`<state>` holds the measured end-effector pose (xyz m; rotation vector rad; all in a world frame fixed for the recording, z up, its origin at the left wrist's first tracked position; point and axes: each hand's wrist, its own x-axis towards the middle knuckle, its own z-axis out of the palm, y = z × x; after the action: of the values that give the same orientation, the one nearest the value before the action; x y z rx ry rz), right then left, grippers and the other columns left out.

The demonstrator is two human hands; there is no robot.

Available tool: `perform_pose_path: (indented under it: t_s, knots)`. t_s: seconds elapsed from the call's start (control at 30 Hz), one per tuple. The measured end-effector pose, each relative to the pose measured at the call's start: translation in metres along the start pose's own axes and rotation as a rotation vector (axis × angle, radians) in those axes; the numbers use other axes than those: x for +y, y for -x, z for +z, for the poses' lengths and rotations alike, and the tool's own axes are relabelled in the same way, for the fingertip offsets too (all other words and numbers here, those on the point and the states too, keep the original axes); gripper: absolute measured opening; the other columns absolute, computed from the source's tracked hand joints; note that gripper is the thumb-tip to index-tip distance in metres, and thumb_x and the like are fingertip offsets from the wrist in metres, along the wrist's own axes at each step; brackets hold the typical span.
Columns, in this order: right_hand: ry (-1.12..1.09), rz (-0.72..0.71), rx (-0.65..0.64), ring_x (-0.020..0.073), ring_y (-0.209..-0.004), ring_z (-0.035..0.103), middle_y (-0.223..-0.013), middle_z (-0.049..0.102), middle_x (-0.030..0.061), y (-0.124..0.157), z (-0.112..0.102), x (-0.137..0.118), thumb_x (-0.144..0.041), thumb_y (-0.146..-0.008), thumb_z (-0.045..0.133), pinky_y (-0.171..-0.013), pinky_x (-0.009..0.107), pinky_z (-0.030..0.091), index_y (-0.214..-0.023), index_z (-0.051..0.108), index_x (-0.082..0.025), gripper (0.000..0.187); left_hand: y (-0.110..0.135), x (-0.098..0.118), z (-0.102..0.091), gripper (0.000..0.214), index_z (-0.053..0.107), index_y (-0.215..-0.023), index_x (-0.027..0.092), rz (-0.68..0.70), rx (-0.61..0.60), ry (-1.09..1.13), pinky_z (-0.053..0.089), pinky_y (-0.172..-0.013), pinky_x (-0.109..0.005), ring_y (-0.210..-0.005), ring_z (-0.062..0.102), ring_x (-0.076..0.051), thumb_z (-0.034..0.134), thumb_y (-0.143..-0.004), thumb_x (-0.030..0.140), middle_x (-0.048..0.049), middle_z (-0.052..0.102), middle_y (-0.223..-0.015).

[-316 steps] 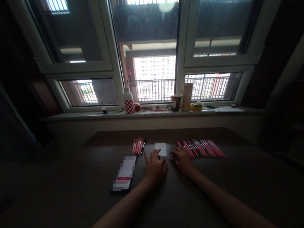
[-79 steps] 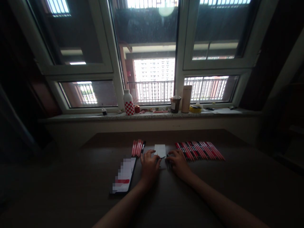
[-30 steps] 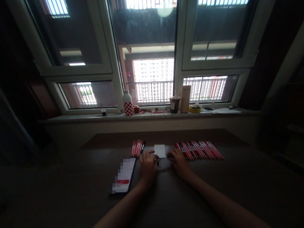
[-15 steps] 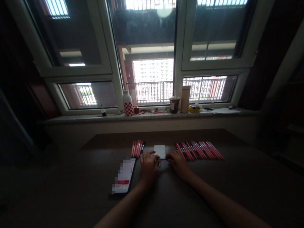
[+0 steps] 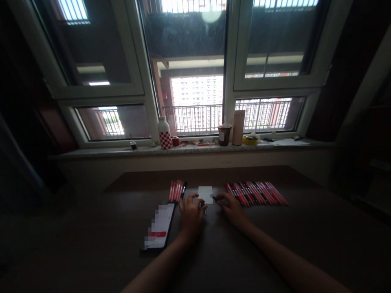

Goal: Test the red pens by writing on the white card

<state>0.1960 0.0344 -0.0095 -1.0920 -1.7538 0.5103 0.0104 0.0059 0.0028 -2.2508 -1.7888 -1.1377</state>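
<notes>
Pinching small parts [image 5: 214, 198] in left hand [image 5: 192, 213] and right hand [image 5: 231, 209]; could drop one through loose grip — or scatter pens [image 5: 256, 193] near worktop's [image 5: 305, 221] far right corner by brushing past.

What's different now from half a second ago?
The right hand has eased slightly away from the left hand, to the right and forward. A thin dark piece that seemed to bridge the two hands is now held by the right alone. The left hand, white card, phone and both groups of pens stayed put.
</notes>
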Motion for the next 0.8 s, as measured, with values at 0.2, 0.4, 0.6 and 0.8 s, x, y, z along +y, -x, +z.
perform_pose_path:
  t_s: [0.2,0.4,0.6,0.8]
  knots:
    - [-0.146,0.089,0.059,0.0225,-0.093,0.062,-0.094,0.066,0.0069,-0.003,0.002,0.008,-0.03,-0.08,0.057,-0.085,0.038,0.047,-0.092,0.062,-0.019,0.017,0.001,0.003,-0.003,0.014,0.066,-0.095,0.024,-0.011,-0.006,-0.029,0.028,-0.104,-0.052,-0.115,0.047,-0.026,0.058,-0.083,0.027,-0.0068,0.056,-0.117]
    - [-0.157,0.096,0.101,0.0234,-0.092,0.063,-0.094,0.068,0.0079,-0.004,0.001,0.012,-0.036,-0.08,0.057,-0.087,0.04,0.047,-0.105,0.066,-0.02,0.031,0.002,0.004,-0.003,0.013,0.067,-0.093,0.024,-0.001,-0.02,-0.067,0.024,-0.106,-0.054,-0.116,0.046,-0.026,0.059,-0.082,0.028,-0.0072,0.056,-0.118]
    - [-0.15,0.082,0.12,0.0239,-0.094,0.062,-0.095,0.068,0.0078,-0.003,0.002,0.011,-0.038,-0.078,0.059,-0.088,0.041,0.046,-0.099,0.07,-0.021,0.029,0.004,0.005,-0.002,0.014,0.067,-0.091,0.024,0.014,-0.047,-0.115,0.021,-0.107,-0.053,-0.119,0.044,-0.026,0.062,-0.081,0.031,-0.0068,0.055,-0.121]
    - [-0.105,0.067,0.121,0.0236,-0.093,0.061,-0.093,0.067,0.007,-0.002,0.002,0.01,-0.034,-0.079,0.059,-0.088,0.04,0.046,-0.099,0.07,-0.022,0.026,0.004,0.006,-0.003,0.012,0.067,-0.087,0.024,0.02,-0.074,-0.131,0.015,-0.109,-0.059,-0.12,0.043,-0.027,0.065,-0.078,0.031,-0.0065,0.054,-0.121]
